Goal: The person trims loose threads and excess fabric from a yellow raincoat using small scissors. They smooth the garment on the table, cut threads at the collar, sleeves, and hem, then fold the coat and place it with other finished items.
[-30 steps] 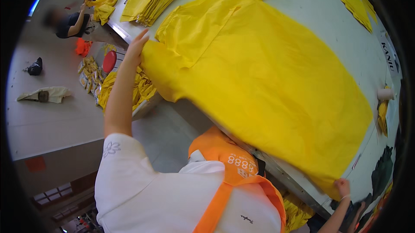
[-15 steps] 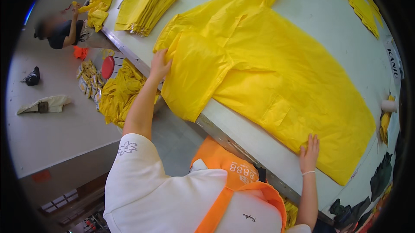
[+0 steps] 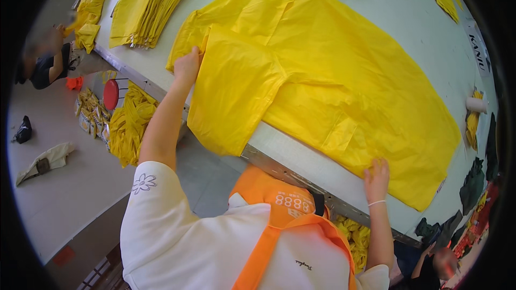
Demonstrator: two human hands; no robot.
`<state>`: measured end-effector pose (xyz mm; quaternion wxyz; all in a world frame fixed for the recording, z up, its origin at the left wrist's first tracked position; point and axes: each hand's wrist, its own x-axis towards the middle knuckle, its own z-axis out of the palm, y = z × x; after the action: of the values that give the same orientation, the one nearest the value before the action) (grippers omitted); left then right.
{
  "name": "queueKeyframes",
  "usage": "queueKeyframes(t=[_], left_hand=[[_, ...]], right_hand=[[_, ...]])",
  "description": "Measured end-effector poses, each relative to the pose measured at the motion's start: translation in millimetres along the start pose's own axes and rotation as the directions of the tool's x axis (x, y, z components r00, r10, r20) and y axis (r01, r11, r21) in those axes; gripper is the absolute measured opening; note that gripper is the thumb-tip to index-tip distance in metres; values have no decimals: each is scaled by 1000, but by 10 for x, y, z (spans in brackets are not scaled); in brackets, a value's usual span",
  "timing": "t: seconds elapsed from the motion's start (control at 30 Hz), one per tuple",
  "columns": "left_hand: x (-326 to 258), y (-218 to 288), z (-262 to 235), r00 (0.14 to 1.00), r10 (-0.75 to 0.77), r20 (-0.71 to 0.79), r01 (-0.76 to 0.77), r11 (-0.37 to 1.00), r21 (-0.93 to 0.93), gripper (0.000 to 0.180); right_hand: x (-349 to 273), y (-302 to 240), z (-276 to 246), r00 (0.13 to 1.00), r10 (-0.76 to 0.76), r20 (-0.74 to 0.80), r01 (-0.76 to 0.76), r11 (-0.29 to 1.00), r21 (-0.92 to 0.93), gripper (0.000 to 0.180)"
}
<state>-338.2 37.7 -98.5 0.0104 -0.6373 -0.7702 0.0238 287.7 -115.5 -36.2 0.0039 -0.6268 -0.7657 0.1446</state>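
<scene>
A large yellow raincoat (image 3: 355, 75) lies spread over the white table, its left part hanging down past the near edge. At its upper left, my left hand (image 3: 187, 66) has its fingers closed on the garment's edge, with the fingertips partly behind the fabric. My right hand (image 3: 377, 179) rests on the lower edge towards the right, fingers stretched out and lying on the cloth. A squarish patch like a pocket (image 3: 341, 133) shows near the lower edge. Creases run across the middle of the coat.
A stack of folded yellow pieces (image 3: 150, 8) sits on the table (image 3: 274, 140) at the far left. Below it are a red stool (image 3: 110, 94) and a yellow heap (image 3: 131, 126). A white roll (image 3: 476, 105) stands at right. Other people are at far left and lower right.
My left hand has closed on the coat's edge and drawn the left part slightly out. My right hand remains on the lower edge. The whole view has shifted, and another person appears at lower right.
</scene>
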Motion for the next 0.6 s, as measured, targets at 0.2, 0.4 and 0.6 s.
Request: queueKeyframes(t=[0.2,0.4,0.6], left_hand=[[-32,223,-168,998,-34,48,38,996,-79,26],[6,109,-55,1000,4,14,-3,999,-45,27],[-52,107,-62,992,-70,-108,50,983,-175,27]], right_hand=[[-128,-1771,615,705,-516,486,-110,598,794,30],[24,-3257,1781,833,-324,449,-275,462,843,70],[-94,-3455,1968,835,-256,487,-496,34,868,33]])
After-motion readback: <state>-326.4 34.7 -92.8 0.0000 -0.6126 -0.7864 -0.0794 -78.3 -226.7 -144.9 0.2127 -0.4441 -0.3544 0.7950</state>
